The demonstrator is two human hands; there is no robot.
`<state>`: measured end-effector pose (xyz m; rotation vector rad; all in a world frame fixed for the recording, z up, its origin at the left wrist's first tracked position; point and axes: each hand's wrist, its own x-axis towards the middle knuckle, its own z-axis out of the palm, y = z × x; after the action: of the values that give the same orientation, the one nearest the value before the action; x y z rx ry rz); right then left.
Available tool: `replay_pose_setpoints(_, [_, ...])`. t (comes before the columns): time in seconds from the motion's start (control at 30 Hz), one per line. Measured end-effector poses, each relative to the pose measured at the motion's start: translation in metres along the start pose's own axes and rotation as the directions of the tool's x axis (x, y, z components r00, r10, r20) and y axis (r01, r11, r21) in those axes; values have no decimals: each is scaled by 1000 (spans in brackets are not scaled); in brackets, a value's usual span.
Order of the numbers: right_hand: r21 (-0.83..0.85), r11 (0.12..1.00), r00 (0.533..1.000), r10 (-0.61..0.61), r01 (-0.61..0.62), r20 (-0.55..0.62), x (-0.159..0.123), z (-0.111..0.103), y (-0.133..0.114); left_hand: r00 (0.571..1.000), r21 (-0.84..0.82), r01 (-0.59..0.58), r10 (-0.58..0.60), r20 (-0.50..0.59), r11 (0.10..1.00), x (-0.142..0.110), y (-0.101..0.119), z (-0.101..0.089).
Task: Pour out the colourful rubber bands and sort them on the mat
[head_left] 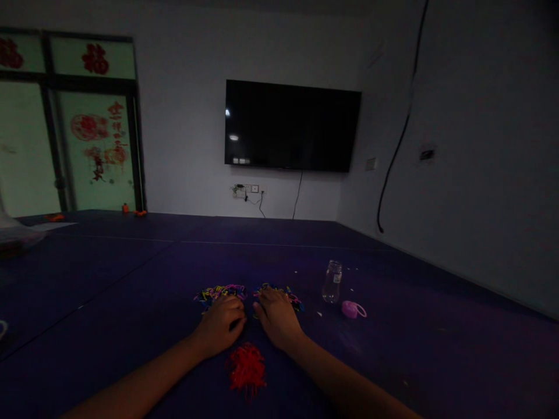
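Observation:
My left hand (222, 326) rests on the left pile of mixed rubber bands (217, 292), yellow, pink, blue and black. Its fingers are bent, the thumb apart from them, and nothing shows in its grasp. My right hand (278, 317) lies palm down on a similar right pile of rubber bands (293, 298), its fingers stretched forward and thumb apart. Both hands partly hide the piles. A loose heap of red rubber bands (247, 368) sits between my forearms, nearer to me, touched by neither hand.
Right of my right hand stands a clear bottle (332, 283), uncapped, with a pink lid with a loop (350, 309) beside it. Small white scraps dot the purple table (393, 355). A clear plastic bag (17, 233) lies far left; orange objects (140, 213) sit at the far edge.

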<state>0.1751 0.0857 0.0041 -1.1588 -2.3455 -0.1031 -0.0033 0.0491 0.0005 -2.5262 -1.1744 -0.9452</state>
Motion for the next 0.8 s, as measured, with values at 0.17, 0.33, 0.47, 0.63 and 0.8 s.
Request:
replay_pose_setpoints(0.17, [9, 999, 999, -34, 34, 20, 1, -4, -2, 998, -55, -46, 49, 46, 997, 0, 1, -2])
replay_pose_setpoints(0.33, [3, 1000, 1000, -17, 17, 4, 1, -5, -3, 995, -51, -26, 30, 92, 998, 0, -1, -1])
replay_pose_setpoints(0.47, [45, 996, 997, -80, 80, 8, 0, -2, -1, 995, -19, 29, -27, 100, 999, 0, -1, -1])
replay_pose_setpoints(0.63, [25, 995, 991, -102, 101, 85, -2, 6, 4, 991, 14, 92, -93, 98, 996, 1, 2, -2])
replay_pose_setpoints(0.8, [-5, 996, 989, -88, 89, 122, 0, 11, 6, 993, -12, 80, -79, 92, 997, 1, 1, -2])
